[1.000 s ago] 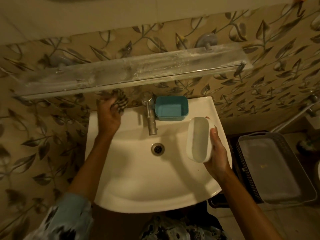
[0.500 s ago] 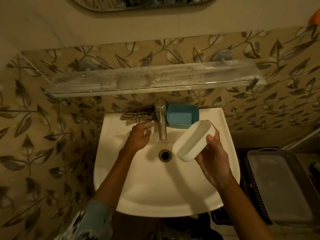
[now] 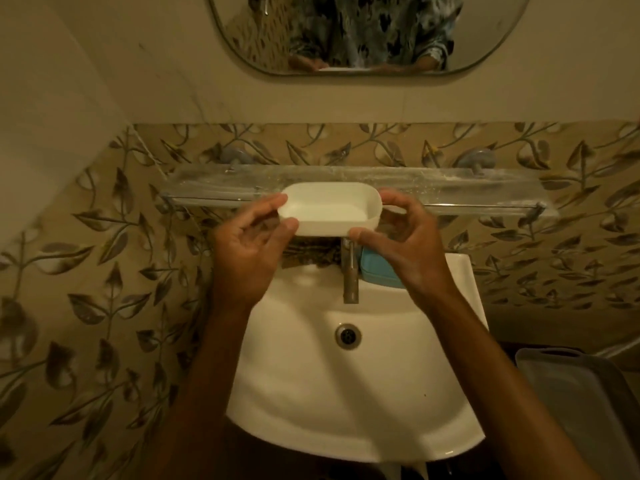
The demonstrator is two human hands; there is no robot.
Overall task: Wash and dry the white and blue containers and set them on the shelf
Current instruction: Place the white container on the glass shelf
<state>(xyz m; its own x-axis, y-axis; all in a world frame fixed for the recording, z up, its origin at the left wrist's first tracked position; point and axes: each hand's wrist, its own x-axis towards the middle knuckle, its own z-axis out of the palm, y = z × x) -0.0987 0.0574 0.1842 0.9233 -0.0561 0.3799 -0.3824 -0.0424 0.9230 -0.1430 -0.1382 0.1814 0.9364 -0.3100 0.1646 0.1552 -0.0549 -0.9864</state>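
White plastic container, open side up, pinched at its two short ends: the left-hand grip holds one end between thumb and fingers, the right-hand grip the other. The container is level with the front rail of the glass shelf; whether its base already rests on the glass cannot be told. Below the right-hand grip, the blue container sits on the rim of the washbasin, beside the tap. Risks: released too near the rail, the white container could tip forward off the shelf into the washbasin. A wet base might slide on smooth glass. The right wrist, drawn back low, could knock the blue container.
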